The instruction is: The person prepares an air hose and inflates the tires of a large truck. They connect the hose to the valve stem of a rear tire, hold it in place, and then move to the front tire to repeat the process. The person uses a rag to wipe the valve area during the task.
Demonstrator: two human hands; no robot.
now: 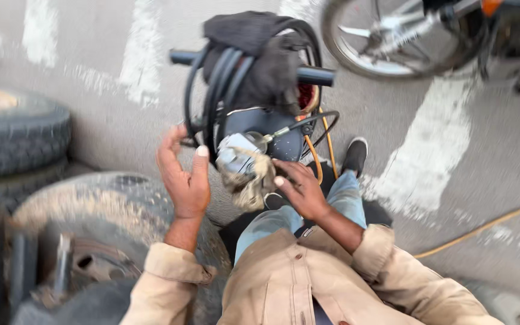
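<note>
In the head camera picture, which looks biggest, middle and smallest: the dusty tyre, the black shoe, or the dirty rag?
1. Dusty tyre, by far the largest.
2. Dirty rag, held by the right hand.
3. Black shoe, slightly smaller than the rag, though it sits farther from the camera, so that ranking is unsure.

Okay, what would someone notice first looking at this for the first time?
In the centre, the right hand presses a dirty rag against a grey gauge, while the left hand hangs open beside coiled black hoses. A muddy tyre fills the lower left, and a motorcycle wheel sits top right.
</note>
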